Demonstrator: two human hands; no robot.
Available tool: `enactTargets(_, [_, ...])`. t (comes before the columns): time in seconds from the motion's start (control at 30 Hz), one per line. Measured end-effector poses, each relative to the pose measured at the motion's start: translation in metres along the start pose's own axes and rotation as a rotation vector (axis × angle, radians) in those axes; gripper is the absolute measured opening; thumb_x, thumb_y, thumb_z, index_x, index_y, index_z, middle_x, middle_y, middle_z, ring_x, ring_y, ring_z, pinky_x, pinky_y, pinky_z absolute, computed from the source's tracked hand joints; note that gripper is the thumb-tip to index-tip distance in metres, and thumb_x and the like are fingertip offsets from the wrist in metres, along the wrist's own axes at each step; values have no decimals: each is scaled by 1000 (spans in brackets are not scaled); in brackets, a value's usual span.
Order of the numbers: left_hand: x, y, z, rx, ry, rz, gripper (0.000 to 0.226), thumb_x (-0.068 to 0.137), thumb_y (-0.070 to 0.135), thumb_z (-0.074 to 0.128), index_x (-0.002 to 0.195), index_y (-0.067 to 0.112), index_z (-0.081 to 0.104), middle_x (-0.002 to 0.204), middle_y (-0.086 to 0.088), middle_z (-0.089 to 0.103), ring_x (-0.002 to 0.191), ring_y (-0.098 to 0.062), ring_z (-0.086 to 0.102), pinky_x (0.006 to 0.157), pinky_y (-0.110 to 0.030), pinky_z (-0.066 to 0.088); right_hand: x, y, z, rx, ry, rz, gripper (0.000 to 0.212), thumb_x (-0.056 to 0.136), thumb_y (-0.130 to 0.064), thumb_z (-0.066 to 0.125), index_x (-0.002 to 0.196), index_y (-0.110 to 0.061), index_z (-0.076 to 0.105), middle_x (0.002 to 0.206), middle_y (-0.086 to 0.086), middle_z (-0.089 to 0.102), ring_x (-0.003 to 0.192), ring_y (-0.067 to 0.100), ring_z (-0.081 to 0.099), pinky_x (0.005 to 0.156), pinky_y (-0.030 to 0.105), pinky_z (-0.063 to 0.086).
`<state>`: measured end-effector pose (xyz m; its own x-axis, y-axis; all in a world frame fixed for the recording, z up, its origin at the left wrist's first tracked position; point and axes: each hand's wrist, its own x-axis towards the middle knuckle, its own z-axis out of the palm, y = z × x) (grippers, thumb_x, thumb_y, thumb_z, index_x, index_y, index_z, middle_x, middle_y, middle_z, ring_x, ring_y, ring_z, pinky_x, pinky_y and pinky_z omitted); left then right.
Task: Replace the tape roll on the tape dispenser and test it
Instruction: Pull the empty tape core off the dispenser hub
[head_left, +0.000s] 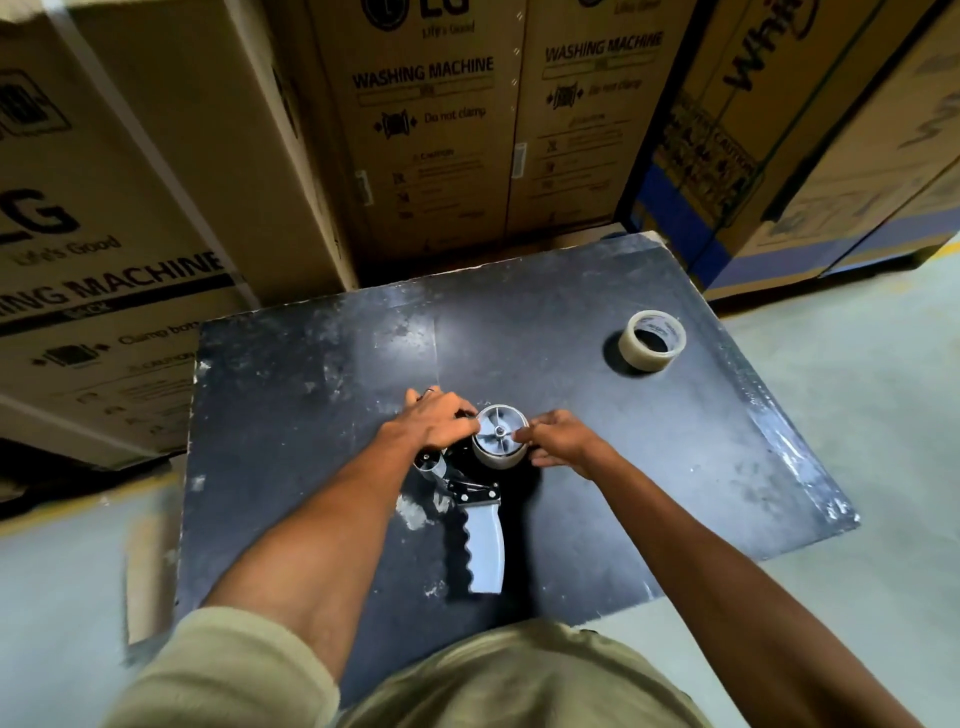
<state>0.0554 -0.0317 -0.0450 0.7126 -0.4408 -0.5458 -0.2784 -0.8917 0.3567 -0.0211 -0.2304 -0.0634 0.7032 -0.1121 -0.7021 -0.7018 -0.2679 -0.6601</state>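
A hand-held tape dispenser (480, 530) lies flat on the black table (597, 467), its grey wavy handle pointing toward me. On its spoked hub sits a tape roll (500, 439) that looks nearly used up. My left hand (439, 418) presses on the dispenser's frame just left of the hub. From the right, my right hand (558, 439) pinches the edge of that roll with fingertips. A fuller clear tape roll (652, 340) stands apart at the table's far right.
Tall cardboard washing-machine boxes (431, 130) wall in the table at the back and left (104, 234), with more cartons at the back right (810, 130). Pale floor (883, 467) shows to the right and left of the table.
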Motion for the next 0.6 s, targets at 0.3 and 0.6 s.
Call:
enactTargets(0.3, [26, 4, -5, -179, -74, -71, 22, 85, 38, 63, 100, 32, 79, 100, 0, 75, 111, -25, 59, 110, -51, 25, 16, 2, -1, 33, 32, 59, 22, 83, -14, 78, 76, -14, 58, 59, 3, 45, 51, 11, 45, 63, 26, 54])
enactTargets(0.6, [41, 14, -17, -252, -186, -68, 34, 67, 30, 67, 96, 20, 81, 94, -10, 78, 87, -22, 69, 89, -37, 57, 26, -1, 7, 2, 171, 116, 20, 58, -17, 85, 68, -8, 71, 56, 5, 57, 55, 17, 59, 75, 40, 65])
